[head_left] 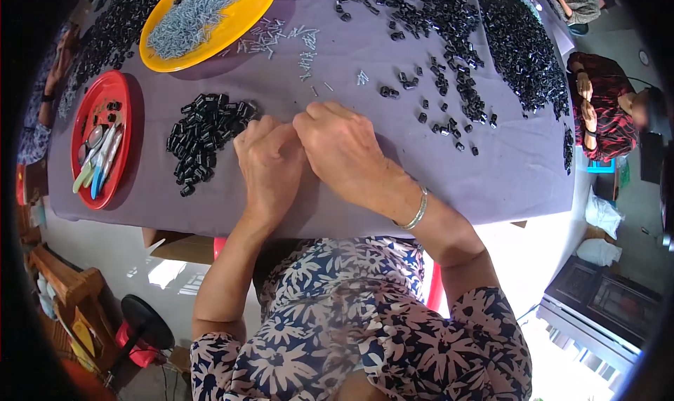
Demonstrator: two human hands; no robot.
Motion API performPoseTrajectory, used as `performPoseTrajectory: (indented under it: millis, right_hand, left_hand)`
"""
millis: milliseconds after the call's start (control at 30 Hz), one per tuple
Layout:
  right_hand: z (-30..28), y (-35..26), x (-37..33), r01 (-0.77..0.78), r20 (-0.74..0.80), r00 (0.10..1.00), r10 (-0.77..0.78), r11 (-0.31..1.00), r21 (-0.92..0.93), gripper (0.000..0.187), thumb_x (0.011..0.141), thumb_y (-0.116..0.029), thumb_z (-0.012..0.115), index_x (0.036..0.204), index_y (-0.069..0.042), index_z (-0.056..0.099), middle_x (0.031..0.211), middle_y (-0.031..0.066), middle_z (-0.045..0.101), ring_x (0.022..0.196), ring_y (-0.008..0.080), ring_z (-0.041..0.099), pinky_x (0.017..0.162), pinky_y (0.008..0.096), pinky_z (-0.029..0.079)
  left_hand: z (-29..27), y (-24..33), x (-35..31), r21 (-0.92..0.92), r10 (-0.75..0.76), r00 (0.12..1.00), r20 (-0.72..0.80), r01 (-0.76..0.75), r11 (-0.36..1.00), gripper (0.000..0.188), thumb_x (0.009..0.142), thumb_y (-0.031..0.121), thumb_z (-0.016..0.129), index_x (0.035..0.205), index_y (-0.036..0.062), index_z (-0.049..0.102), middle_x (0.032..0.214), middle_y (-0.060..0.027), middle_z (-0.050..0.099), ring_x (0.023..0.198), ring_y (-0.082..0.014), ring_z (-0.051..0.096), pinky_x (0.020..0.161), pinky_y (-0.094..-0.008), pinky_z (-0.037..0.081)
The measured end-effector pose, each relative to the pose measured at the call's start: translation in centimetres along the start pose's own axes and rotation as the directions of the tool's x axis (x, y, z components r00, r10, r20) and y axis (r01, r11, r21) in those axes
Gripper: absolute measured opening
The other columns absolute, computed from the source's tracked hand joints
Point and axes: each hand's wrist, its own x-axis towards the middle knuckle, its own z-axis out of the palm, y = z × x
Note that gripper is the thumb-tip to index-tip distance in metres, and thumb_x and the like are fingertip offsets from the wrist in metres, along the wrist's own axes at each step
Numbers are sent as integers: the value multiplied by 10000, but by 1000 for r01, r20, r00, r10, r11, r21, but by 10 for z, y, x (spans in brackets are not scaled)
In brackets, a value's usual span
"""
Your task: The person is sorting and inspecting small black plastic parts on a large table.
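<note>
My left hand (269, 162) and my right hand (340, 148) come together above the cloth near the front of the table, knuckles up. Both have their fingers curled in and pinched close to each other. Whatever lies between the fingertips is hidden behind the hands. Just left of my left hand lies a heap of small black cylindrical pieces (200, 134). Beyond my hands, thin silvery screws or pins (307, 57) are scattered, with a few single ones close to my right knuckles.
A yellow plate (254, 15) holds a mound of silvery pins (193, 25). At left, a red tray (131, 113) carries several slim-handled tools (105, 159) and black bits. More black pieces (456, 71) spread across the far and right cloth (393, 183). Other people sit around the table.
</note>
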Motion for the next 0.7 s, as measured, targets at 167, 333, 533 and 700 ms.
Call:
performPoseTrajectory:
  millis: [167, 333, 533, 700]
  right_hand:
    - [-5, -3, 4, -60, 76, 995, 60, 998, -2, 42, 751, 20, 579, 781, -7, 570, 812, 156, 616, 809, 366, 635, 682, 464, 523]
    - [-11, 10, -5, -139, 58, 989, 133, 982, 129, 153, 742, 56, 576, 879, -10, 600, 831, 156, 650, 787, 357, 651, 690, 437, 533]
    - [-69, 69, -22, -250, -111, 950, 291, 927, 281, 306, 774, 109, 524, 987, -35, 690, 871, 12, 695, 724, 78, 614, 633, 248, 496]
    - [-94, 134, -26, -315, -65, 944, 324, 942, 119, 296, 743, 86, 547, 969, -35, 694, 812, 31, 638, 697, 85, 551, 639, 247, 449]
  left_hand:
    - [-1, 0, 1, 21, 18, 1000, 15, -19, 1000, 131, 715, 34, 692, 836, 82, 698, 779, -32, 578, 816, -241, 550, 792, -375, 365]
    - [2, -1, 1, -17, 30, 999, 11, -30, 999, 127, 717, 36, 704, 832, 88, 695, 799, -26, 597, 819, -237, 553, 795, -374, 363]
    - [-1, -3, -1, -42, 18, 1000, 20, -18, 999, 158, 695, 64, 765, 822, 106, 681, 803, -19, 600, 824, -231, 552, 794, -371, 356]
    - [1, -4, -1, -66, 19, 1000, 1, -19, 998, 168, 690, 65, 777, 817, 112, 678, 790, -14, 589, 823, -234, 546, 796, -371, 353]
